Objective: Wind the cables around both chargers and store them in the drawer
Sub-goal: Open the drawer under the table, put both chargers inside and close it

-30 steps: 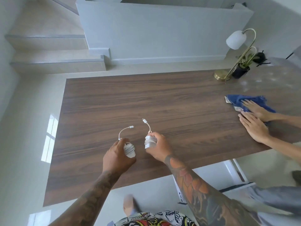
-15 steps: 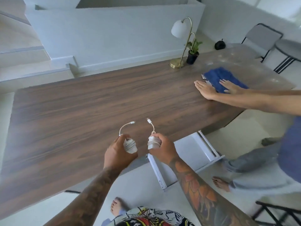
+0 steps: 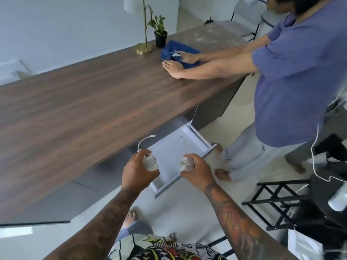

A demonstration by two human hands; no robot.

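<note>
Two white chargers, both cable-wound, both up over the open white drawer (image 3: 199,136) under the wooden desk (image 3: 84,109): left hand (image 3: 138,172) grips the left charger (image 3: 150,162), plug end curling free, and right hand (image 3: 197,170) pinches the right charger (image 3: 186,163) in curled fingers

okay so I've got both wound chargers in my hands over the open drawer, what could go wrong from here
1. The loose cable tail sticking up from the white wound charger in your left hand may unwind, or snag the edge of the brown wooden table.
2. The right hand holds the other white wound charger near the front wall of the open white drawer; released there, it might drop outside.
</note>
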